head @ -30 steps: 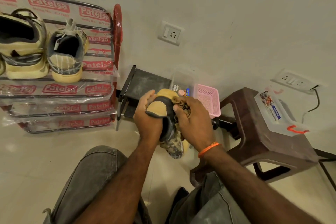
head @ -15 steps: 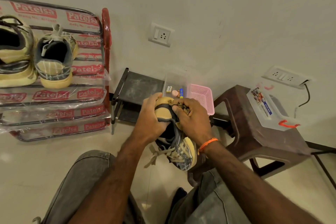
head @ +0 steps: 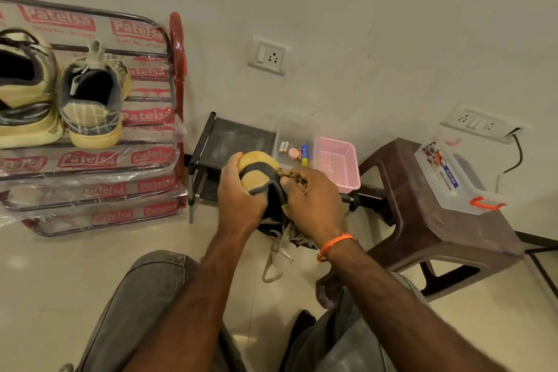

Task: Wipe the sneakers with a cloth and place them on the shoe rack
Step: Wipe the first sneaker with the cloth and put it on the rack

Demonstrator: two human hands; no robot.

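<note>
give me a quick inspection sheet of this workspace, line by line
surface: glossy tiled floor; person seated over it.
job's things: sneaker held in the air, laces dangling; brown cloth bunched against it; two sneakers already on the shoe rack, which is partly in printed plastic wrap.
clutter: pink basket and clear tray with batteries on a low black stand; lidded plastic box on a brown stool.
hands: left hand grips the sneaker; right hand grips the cloth.
cables: black cable from the right wall socket.
surroundings: plain wall, second socket.
</note>
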